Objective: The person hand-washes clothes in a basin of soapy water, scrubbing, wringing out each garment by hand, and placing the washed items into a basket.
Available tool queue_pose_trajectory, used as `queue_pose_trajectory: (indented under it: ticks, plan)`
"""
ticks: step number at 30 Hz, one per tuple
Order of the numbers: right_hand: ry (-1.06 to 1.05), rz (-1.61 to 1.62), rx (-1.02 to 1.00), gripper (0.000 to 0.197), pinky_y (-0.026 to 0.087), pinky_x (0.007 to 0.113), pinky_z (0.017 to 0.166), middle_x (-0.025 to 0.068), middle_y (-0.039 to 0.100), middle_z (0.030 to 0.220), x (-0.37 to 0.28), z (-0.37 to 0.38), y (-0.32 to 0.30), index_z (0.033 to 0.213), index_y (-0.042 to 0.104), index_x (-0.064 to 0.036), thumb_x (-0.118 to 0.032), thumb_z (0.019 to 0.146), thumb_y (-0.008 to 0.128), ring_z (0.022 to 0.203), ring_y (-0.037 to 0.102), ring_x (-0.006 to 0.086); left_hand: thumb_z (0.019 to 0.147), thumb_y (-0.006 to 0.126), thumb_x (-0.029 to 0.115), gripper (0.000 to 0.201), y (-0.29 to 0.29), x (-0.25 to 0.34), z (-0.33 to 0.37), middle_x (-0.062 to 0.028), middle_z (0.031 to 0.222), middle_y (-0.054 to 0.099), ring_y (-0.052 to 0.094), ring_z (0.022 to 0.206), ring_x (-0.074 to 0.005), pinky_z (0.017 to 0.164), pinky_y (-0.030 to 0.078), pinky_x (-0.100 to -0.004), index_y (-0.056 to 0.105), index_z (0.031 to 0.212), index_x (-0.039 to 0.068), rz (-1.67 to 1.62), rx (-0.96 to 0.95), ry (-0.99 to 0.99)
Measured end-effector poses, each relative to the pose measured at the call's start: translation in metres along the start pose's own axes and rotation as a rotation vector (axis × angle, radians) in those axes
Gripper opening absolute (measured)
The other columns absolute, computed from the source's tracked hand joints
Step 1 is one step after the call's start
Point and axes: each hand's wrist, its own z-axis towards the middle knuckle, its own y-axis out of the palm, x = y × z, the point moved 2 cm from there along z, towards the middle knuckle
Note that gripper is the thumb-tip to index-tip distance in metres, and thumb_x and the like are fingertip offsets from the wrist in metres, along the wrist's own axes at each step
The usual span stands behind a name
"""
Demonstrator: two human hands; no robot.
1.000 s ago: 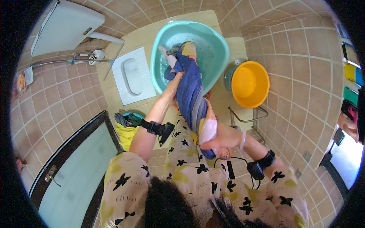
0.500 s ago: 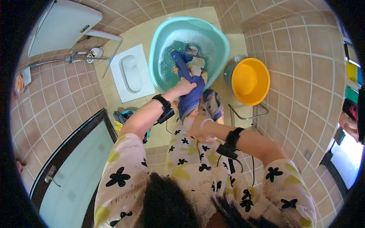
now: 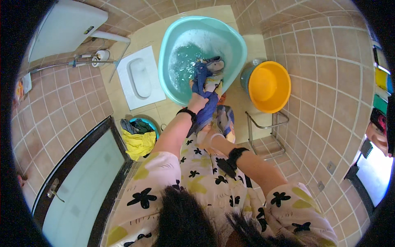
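Note:
A wet blue garment (image 3: 209, 108) with grey and orange patterned parts hangs over the near rim of a large teal tub (image 3: 165, 53). Its far end lies in soapy water. My left hand (image 3: 198, 103) is closed round the blue cloth just at the rim. Closer to my body, my right hand (image 3: 206, 136) grips the upper end of the same garment; its fingers are partly hidden. Another patterned part (image 3: 225, 117) hangs beside the blue cloth, outside the tub. Each wrist wears a black band.
An orange basin (image 3: 269, 86) stands to the right of the tub, above a metal-framed stool (image 3: 267, 127). On the left are a white squat toilet (image 3: 140, 78) and a small blue basin (image 3: 153, 123) with yellow and dark clothes (image 3: 140, 142). A glass door (image 3: 86, 193) lies at lower left.
My left hand has come slightly nearer my body and the left arm has swung inward, baring the small clothes basin. The garment's far end in the tub has shifted right and nearer.

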Motion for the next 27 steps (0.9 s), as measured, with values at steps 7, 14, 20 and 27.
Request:
queue_pose_trajectory:
  ticks: [7,14,20,27]
  plan:
    - [-0.151,0.52,-0.074,0.076,0.044,0.032,0.083,0.0176,0.057,0.105,0.045,-0.016,0.014,0.109,0.052,0.0031,-0.047,0.055,0.072,0.094,0.056,0.026,0.073,0.053,0.048,0.074,0.01,-0.021,-0.001,-0.0344,0.108,0.049,0.047,0.106,-0.0403,0.093,0.035,-0.0353,0.046,0.104,-0.019,-0.386,-0.076,-0.259]
    - [-0.137,0.727,-0.027,0.074,0.045,0.029,0.082,0.0136,0.059,0.101,0.08,-0.038,0.021,0.108,0.052,0.002,-0.042,0.054,0.077,0.091,0.057,0.023,0.076,0.055,0.046,0.064,0.029,-0.004,-0.015,-0.0214,0.107,0.056,0.056,0.096,-0.0292,0.082,0.044,-0.0332,0.052,0.109,-0.009,-0.55,-0.107,-0.346]
    - [-0.083,0.67,-0.068,0.092,0.041,0.03,0.088,0.0168,0.051,0.115,0.078,-0.05,0.008,0.126,0.032,0.0031,-0.037,0.057,0.077,0.102,0.052,0.0247,0.077,0.052,0.045,0.067,0.075,-0.047,0.004,-0.0211,0.109,0.054,0.055,0.095,-0.0277,0.084,0.042,-0.0339,0.046,0.113,-0.011,-0.768,-0.06,-0.412]
    - [-0.39,1.84,-0.284,0.091,0.023,0.044,0.102,0.0093,0.018,0.141,0.092,-0.082,-0.001,0.138,-0.003,-0.0138,-0.068,0.077,0.035,0.126,0.026,0.0268,0.083,0.044,0.047,0.056,-0.007,-0.007,-0.076,-0.0104,0.105,0.059,0.059,0.089,-0.0205,0.085,0.045,-0.0329,0.05,0.114,0.002,-1.464,-0.451,-0.333]
